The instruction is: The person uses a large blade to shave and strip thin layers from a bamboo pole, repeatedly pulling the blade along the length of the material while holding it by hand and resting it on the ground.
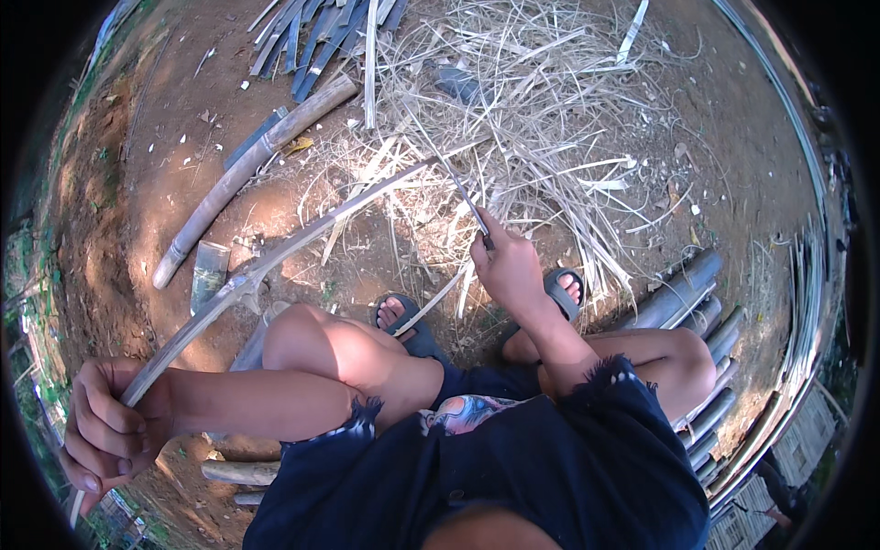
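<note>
Bamboo strip (pixel 240 290), taken as landmark: long, pale, running aslant, knobby node partway along. At its near end, left hand (pixel 110 422) closed around it, the tip protruding past the fist. To the strip's right, dark sandals (pixel 423 345) on both feet; further right, a row of dark poles (pixel 683 284). Near its far end, right hand (pixel 509 266) gripping the handle (pixel 489 243) of a thin blade (pixel 465 194); blade crosses at the strip's tip, contact cannot be told. Left of the strip, a thick bamboo pole (pixel 252 179) on the soil (pixel 733 137). Beyond the far end, heap of pale shavings (pixel 522 137); beyond and leftward, dark split slats (pixel 328 46).
</note>
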